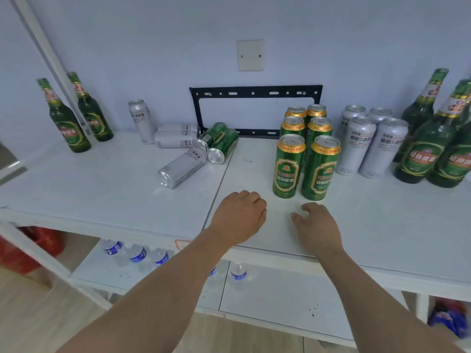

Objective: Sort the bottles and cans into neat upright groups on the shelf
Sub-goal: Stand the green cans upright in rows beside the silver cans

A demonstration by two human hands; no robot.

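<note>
Six green beer cans [303, 149] stand upright in paired rows just beyond the right hand [317, 226], a finished group by the look of it. Both hands hold nothing: the left hand [238, 216] is loosely curled, the right relaxed. Beyond the left hand, silver cans [182, 167] and green cans [219, 143] lie toppled, probably unsorted.

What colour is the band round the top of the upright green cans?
Gold, seen clearly on the upright green cans in the head view.
</note>
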